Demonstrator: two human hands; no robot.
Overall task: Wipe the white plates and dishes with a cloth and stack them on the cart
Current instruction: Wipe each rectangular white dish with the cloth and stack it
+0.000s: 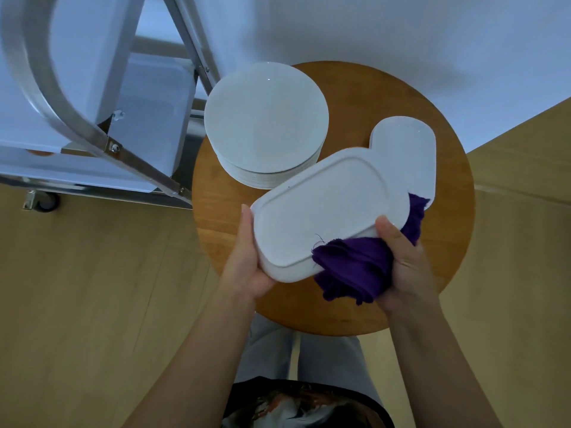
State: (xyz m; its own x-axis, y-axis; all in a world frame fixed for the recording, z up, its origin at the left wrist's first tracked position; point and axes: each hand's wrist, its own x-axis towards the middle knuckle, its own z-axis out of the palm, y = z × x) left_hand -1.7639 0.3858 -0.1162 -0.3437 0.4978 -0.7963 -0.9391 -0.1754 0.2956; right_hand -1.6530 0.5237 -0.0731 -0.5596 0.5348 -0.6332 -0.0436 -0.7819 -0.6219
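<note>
I see a white oblong dish (321, 211) held upside down above a round wooden table (457, 193). The left hand (247, 261) grips its near end; the right hand (404, 261) grasps a purple cloth (352, 270) against its edge. Beyond the dish, stacked round plates (265, 118) and stacked oblong dishes (408, 149) sit on the table. Left of the table stands a metal cart (92, 140) on wood flooring (77, 288).

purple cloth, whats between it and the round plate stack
In the head view, the oblong white dish held in both hands lies between the purple cloth and the round plate stack.
</note>
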